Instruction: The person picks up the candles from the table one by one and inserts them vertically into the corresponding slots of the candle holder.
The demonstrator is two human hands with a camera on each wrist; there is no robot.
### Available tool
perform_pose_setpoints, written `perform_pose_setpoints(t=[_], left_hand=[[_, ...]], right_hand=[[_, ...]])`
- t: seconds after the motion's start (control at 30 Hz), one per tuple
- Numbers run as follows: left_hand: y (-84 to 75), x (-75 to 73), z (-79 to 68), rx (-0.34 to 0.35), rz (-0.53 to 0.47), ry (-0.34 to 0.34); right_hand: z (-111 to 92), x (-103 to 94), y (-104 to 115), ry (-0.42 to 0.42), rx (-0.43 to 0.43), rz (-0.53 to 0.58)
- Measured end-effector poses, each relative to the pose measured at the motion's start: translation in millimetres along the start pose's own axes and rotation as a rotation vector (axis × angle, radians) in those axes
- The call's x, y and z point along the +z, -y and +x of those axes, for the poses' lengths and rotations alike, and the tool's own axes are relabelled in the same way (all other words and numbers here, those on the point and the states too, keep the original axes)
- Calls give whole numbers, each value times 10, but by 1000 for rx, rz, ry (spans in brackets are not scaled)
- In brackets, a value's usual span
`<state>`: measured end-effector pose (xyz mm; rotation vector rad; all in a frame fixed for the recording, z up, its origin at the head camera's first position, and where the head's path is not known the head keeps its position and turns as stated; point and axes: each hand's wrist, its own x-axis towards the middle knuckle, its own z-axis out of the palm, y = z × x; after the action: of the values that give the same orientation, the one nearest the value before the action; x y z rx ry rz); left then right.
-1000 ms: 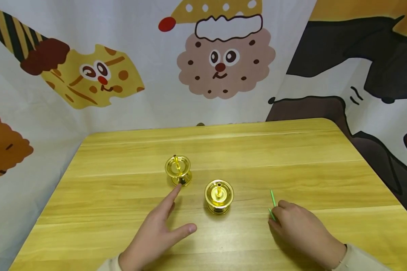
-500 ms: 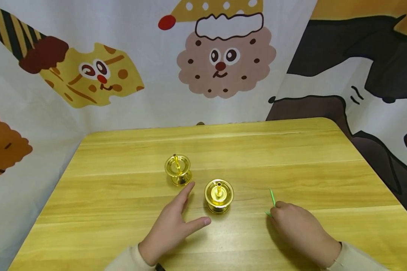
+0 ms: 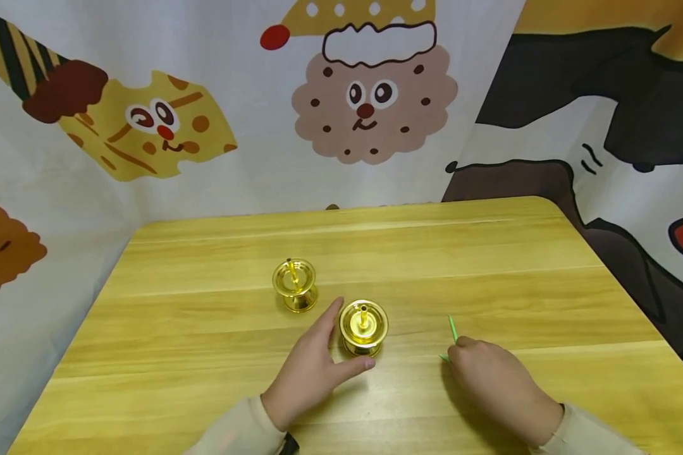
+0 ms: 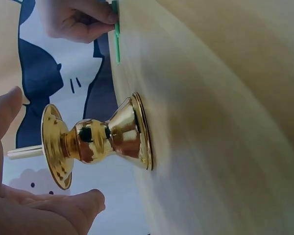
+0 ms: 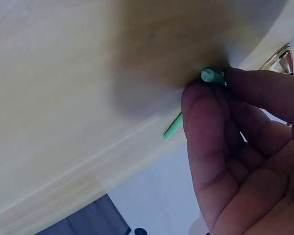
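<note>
Two gold candle holders with a dish and an upright centre tube stand on the wooden table; the nearer holder (image 3: 364, 344) is in the middle, the farther holder (image 3: 300, 299) behind it to the left. My left hand (image 3: 313, 368) has its thumb and fingers spread at either side of the nearer holder, which stands upright on its base in the left wrist view. To the right, my right hand (image 3: 498, 385) pinches a thin green stick (image 5: 213, 76) between thumb and finger, low over the table. A second green stick (image 3: 452, 327) pokes out beyond the knuckles, partly hidden by the hand.
The wooden table (image 3: 205, 253) has rounded far corners. Behind it hangs a white curtain (image 3: 250, 189) printed with cartoon food figures. Below the left sleeve (image 3: 241, 433), a black strap shows at the wrist.
My left hand has moved right, from in front of the farther holder to the nearer one. In my right hand the pinched green stick has turned slightly; both holders stay put.
</note>
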<state>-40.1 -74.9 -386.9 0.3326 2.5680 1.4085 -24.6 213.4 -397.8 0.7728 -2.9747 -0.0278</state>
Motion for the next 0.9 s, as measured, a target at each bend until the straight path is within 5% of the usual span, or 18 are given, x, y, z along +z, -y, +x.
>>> perform_pose_setpoints(t=[0.9], left_hand=[[59, 191, 154, 10, -59, -44]], right_hand=[[-5, 54, 38, -75, 6, -59]])
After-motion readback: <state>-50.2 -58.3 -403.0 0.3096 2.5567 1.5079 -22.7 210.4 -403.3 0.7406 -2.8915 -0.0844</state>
